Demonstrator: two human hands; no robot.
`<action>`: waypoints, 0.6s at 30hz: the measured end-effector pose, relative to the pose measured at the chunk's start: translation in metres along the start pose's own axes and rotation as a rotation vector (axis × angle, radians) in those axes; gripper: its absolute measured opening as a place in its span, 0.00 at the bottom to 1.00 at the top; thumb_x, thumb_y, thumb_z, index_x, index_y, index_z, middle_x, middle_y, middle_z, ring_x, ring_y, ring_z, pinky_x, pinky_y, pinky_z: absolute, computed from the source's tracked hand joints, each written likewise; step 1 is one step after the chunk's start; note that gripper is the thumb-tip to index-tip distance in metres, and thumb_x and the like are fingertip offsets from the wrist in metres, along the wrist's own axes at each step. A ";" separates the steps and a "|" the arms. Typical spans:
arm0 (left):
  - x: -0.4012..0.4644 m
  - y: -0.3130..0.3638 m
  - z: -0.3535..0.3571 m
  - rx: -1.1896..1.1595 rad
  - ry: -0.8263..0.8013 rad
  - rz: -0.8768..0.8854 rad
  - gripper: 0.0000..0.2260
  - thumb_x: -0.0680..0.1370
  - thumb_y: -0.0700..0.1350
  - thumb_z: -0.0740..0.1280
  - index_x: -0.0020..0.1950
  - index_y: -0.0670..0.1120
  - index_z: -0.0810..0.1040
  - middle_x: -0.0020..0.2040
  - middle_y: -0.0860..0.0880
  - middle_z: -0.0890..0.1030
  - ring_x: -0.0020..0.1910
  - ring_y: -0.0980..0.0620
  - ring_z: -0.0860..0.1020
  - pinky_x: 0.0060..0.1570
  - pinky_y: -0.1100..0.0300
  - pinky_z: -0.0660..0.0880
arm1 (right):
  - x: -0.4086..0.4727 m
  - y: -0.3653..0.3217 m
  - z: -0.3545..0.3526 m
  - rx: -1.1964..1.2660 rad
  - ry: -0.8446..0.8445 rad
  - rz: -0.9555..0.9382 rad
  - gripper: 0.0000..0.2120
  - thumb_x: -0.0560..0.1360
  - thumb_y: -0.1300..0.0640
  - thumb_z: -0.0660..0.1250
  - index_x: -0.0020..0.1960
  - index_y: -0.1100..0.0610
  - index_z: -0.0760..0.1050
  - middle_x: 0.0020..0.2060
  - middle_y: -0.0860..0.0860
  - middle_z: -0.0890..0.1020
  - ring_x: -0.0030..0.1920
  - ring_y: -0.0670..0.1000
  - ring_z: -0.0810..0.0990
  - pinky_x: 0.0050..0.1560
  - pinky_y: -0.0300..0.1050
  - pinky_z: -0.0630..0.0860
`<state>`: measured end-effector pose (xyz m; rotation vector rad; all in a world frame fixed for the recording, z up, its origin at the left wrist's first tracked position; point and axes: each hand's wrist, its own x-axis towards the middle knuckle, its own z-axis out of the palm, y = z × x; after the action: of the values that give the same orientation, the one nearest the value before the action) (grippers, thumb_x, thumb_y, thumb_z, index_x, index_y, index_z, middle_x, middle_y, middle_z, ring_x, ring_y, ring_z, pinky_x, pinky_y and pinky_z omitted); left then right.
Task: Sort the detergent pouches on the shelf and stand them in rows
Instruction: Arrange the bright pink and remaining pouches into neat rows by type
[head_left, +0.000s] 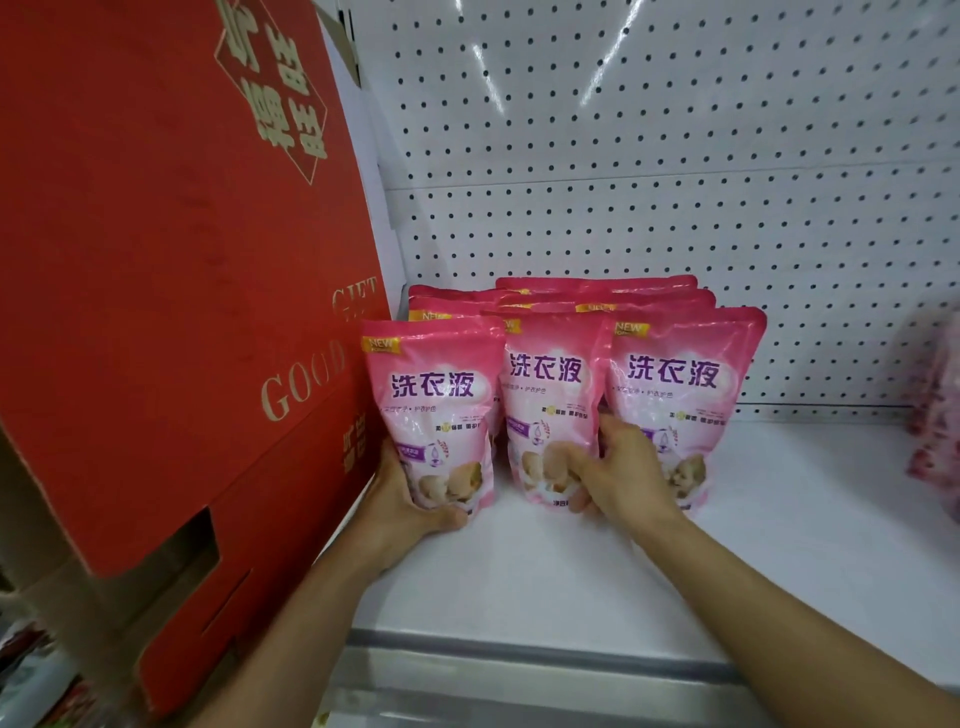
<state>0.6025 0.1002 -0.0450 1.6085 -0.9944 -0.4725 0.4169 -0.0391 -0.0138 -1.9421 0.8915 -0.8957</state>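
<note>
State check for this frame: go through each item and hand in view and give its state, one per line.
Left front pouch: upright, gripped at its base by the left hand.
Middle front pouch: upright, right hand gripping its lower part.
Right front pouch: upright, free.
Rear pouches: standing behind.
Red gift box: tilted, left of the pouches.

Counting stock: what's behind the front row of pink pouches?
Behind the front row, tops of more pink pouches stand before the pegboard. Their exact count and lower parts are covered.

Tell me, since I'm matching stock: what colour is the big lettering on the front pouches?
Purple, on the pink front pouches; the head view shows it clearly.
</note>
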 end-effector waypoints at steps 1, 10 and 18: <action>0.002 -0.002 0.001 -0.006 0.006 0.011 0.50 0.64 0.29 0.78 0.77 0.49 0.54 0.62 0.54 0.75 0.56 0.65 0.75 0.40 0.80 0.72 | 0.003 0.001 0.000 0.034 0.012 -0.001 0.08 0.76 0.58 0.68 0.54 0.59 0.75 0.34 0.54 0.85 0.26 0.55 0.83 0.29 0.55 0.82; 0.012 -0.005 0.014 -0.045 -0.023 0.095 0.53 0.63 0.28 0.79 0.75 0.54 0.52 0.68 0.55 0.71 0.61 0.67 0.73 0.49 0.73 0.75 | -0.005 0.016 -0.003 0.249 0.030 0.020 0.03 0.78 0.60 0.66 0.45 0.58 0.77 0.30 0.58 0.84 0.30 0.60 0.84 0.40 0.61 0.82; 0.012 -0.007 0.018 -0.044 0.065 0.096 0.48 0.61 0.27 0.79 0.70 0.53 0.58 0.59 0.57 0.75 0.48 0.74 0.78 0.43 0.75 0.75 | -0.005 0.023 -0.006 0.252 0.046 0.014 0.04 0.79 0.62 0.64 0.48 0.59 0.76 0.29 0.59 0.83 0.29 0.60 0.83 0.40 0.64 0.81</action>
<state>0.5985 0.0803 -0.0547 1.5203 -1.0005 -0.3720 0.4031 -0.0468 -0.0325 -1.7037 0.7771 -0.9979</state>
